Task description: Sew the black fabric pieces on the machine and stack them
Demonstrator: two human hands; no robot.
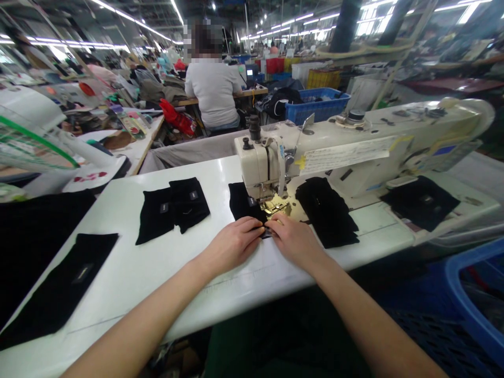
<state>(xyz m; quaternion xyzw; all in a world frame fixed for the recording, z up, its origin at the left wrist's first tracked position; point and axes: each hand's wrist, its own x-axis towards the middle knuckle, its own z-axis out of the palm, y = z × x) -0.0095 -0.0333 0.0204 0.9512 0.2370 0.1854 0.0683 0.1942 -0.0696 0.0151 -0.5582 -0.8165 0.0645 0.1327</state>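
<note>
My left hand (235, 242) and my right hand (293, 240) meet just in front of the sewing machine (354, 144), knuckles up and fingers curled. Between them they pinch the near edge of a black fabric piece (243, 203) that lies under the machine's needle area. A small label shows on that piece next to the presser foot (275, 206). A stack of black fabric pieces (326, 210) lies right of my right hand, under the machine arm.
Two black pieces with labels (173, 208) lie left on the white table (137, 273); another black piece (63, 289) sits near the left edge. More black fabric (421, 202) rests at the right. A blue bin (472, 294) stands lower right. A person in a grey shirt (214, 92) sits ahead, back turned.
</note>
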